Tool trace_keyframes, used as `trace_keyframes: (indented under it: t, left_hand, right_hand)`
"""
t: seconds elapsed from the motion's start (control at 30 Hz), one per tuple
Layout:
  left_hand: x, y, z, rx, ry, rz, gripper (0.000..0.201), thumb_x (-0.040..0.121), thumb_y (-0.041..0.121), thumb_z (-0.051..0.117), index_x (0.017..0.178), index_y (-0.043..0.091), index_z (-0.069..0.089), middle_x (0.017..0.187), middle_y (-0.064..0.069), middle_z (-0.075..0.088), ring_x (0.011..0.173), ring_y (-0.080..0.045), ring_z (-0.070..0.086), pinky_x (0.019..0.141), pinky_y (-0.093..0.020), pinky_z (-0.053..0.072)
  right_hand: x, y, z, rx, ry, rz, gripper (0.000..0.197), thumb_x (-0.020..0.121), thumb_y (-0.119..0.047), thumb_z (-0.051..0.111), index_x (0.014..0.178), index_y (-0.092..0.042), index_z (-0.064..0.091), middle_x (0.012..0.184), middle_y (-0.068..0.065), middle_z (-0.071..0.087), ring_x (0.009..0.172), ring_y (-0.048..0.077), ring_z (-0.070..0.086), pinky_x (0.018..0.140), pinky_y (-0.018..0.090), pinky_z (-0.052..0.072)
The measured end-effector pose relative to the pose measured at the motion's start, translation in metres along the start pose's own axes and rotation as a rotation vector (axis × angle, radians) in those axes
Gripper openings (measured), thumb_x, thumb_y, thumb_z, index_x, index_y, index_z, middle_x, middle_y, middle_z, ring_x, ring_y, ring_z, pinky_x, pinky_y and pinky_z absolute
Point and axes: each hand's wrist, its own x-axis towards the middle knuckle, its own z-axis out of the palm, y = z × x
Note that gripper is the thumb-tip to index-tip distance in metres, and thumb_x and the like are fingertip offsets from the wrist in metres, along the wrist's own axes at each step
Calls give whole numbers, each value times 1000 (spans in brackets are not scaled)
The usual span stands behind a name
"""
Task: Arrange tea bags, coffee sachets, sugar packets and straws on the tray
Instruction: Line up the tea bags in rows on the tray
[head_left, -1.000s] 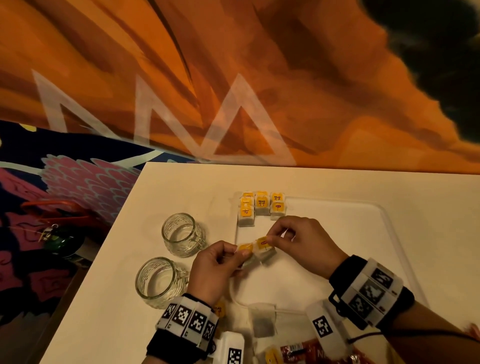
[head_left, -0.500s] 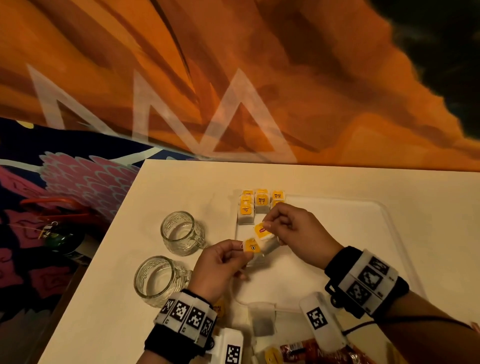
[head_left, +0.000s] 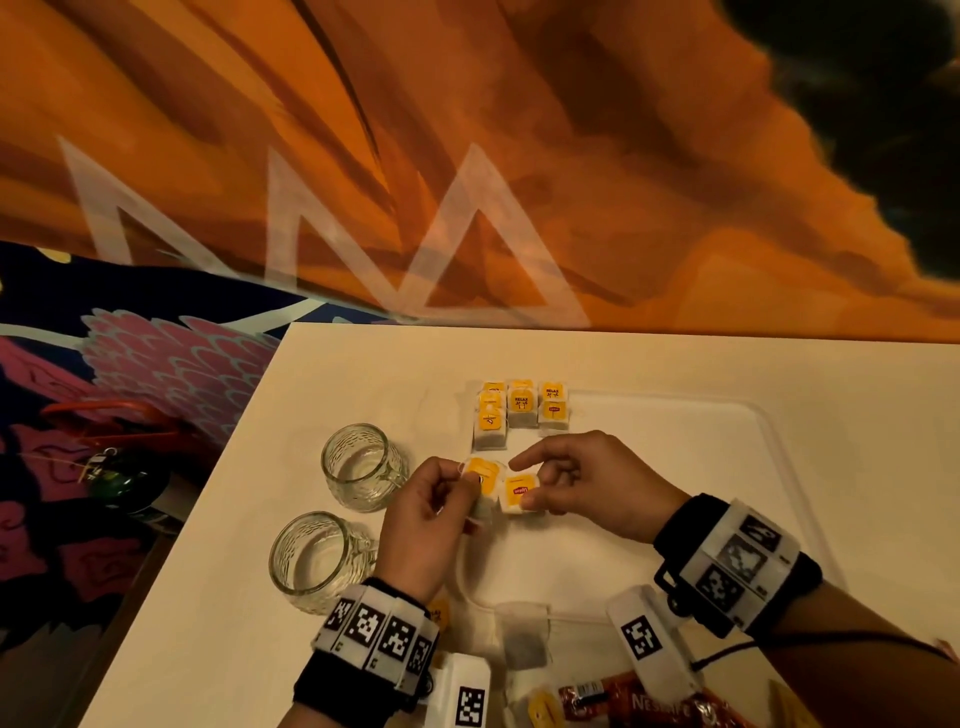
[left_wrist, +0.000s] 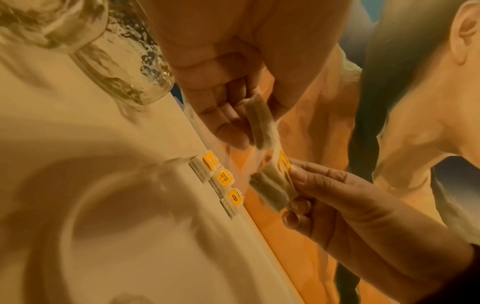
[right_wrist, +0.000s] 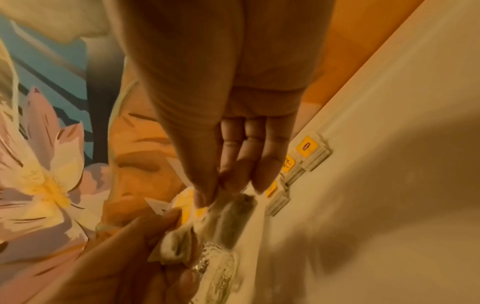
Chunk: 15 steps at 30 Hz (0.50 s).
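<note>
The left hand pinches one tea bag between thumb and curled fingers, and the right hand pinches a second tea bag by thumb and fingers, its index finger stretched out above. Both bags hang just above the left part of the white tray, side by side and close together, yellow tags turned up; whether their strings are tangled cannot be told. Each bag is a small, flat, soft paper pouch, very light and easy to crumple, so it likely wants a gentle hold at the tag or the top seam, not a squeeze on the filled body. In the left wrist view the left hand's bag stands on edge, its long axis running along the fingers. At the tray's far left corner a cluster of tea bags lies flat in short rows, tags up. Two glass mugs stand on the surface left of the tray; another tea bag and red coffee sachets lie at the near edge.
</note>
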Motion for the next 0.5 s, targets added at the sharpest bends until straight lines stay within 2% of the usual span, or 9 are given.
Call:
trace_keyframes:
  t: [0.1,0.17,0.23,0.33,0.43,0.5]
  left_hand:
    - [-1,0,-1,-59,11,-23,14,92,4,55,78,8,58,62,-9,63,62,-22,59,55,-28,54]
    - [-2,2,-2,-102,-22,-40,11,92,1,54,83,6,57,65,-16,65,62,-26,59,55,-27,53]
    - [-4,4,-2,-114,-76,-52,10,91,-2,54,91,8,58,70,-14,71,60,-22,63,55,-27,53]
    - [-4,6,-2,-138,-141,-79,23,87,-6,58,104,9,59,78,-16,73,61,-19,65,55,-28,55]
    - [-6,7,-1,-118,-182,-89,28,86,-5,61,110,8,59,79,-13,73,59,-17,64,52,-26,54]
    - [-6,7,0,-93,-202,-94,28,85,-6,61,110,8,59,76,-8,74,56,-16,63,51,-22,52]
  right_hand:
    - [1,1,-1,-47,67,-18,12,79,-26,77,90,-22,75,76,-6,67,66,-1,55,68,18,46]
    - [1,2,-2,-25,108,-28,9,83,-27,74,82,-18,72,74,-7,66,68,0,55,70,20,45]
    - [2,3,-2,27,125,-26,12,86,-24,71,82,-13,68,72,-4,65,70,3,57,73,23,44]
    - [3,4,0,142,109,-36,10,89,-20,67,83,-12,64,82,14,70,76,15,63,78,35,48]
    - [4,2,1,186,123,-58,10,91,-17,65,81,-19,64,89,13,73,81,17,66,84,37,50]
    - [5,0,1,154,126,-74,15,90,-17,65,78,-25,63,85,10,73,80,20,67,83,38,51]
